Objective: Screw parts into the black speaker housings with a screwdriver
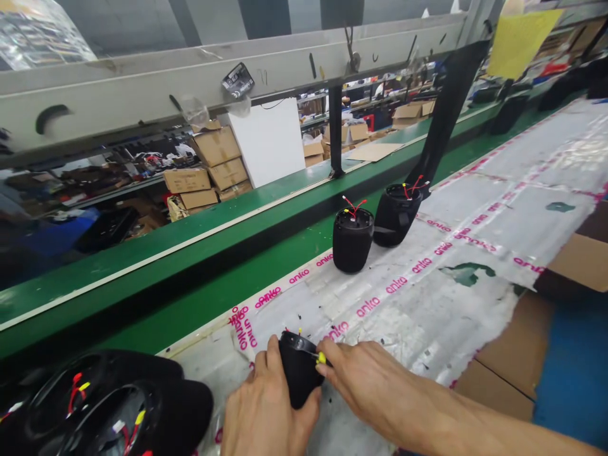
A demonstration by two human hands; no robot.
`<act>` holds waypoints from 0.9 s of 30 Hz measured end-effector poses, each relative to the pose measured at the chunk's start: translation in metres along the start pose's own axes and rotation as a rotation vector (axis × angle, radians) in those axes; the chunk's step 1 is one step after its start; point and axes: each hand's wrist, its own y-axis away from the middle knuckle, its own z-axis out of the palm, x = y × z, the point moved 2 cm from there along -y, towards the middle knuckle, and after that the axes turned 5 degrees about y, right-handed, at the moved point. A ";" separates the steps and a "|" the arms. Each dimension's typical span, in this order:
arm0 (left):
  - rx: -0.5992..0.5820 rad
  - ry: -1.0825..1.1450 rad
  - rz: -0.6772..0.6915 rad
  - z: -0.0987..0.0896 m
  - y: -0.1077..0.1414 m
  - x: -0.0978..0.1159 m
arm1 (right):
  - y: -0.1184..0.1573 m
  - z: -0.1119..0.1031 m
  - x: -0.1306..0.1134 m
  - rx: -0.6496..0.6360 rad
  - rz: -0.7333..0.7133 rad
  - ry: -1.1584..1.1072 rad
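The left hand (259,408) clasps the black cylinder (300,381), so the right hand (363,380), pinching a yellow tool (322,358), should press gently near its rim (299,342).

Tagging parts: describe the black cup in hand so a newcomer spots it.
Beside the green bench lies a white plastic sheet with pink print. At its near end, the left hand steadies a black cup. Only this cup is held, the right hand at its rim.
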 end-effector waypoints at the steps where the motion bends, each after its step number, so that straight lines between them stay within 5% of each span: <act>1: 0.009 -0.004 0.004 0.001 0.001 0.001 | 0.001 0.003 0.000 0.002 0.001 0.003; 7: 0.041 -0.058 -0.005 0.007 0.002 0.003 | 0.004 0.012 -0.003 0.036 0.052 0.051; 13: 0.029 -0.065 0.092 0.009 0.005 -0.001 | 0.004 0.008 -0.007 0.034 -0.113 0.313; 20: 0.051 -0.023 0.083 0.017 -0.001 -0.006 | -0.002 0.014 0.000 0.068 -0.055 0.364; 27: 0.028 -0.067 0.077 0.016 0.000 0.000 | -0.013 -0.006 0.002 -0.068 -0.105 0.379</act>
